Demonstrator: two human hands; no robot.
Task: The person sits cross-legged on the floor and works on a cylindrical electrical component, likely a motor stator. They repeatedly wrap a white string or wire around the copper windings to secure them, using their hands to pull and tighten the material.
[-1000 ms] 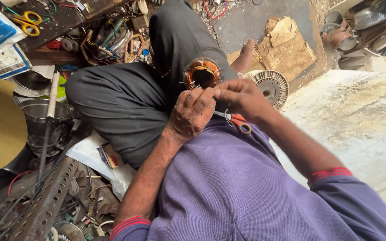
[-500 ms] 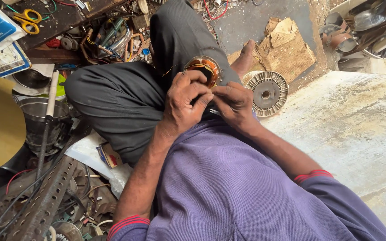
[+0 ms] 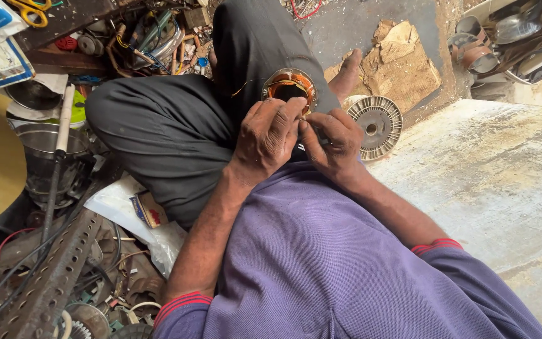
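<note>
One stator (image 3: 290,86) at twelve o'clock; left hand (image 3: 270,135) and right hand (image 3: 332,143) both pinch closed beneath it, whatever they grip hidden. One fan disc (image 3: 379,125), half-covered.

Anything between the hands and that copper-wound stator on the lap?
Nothing visible. The left hand and right hand are both at the stator, fingertips meeting just below its copper winding. The finned metal disc lies off to the side, apart.

Cluttered repair workshop: motor parts (image 3: 377,125), scrap.
</note>
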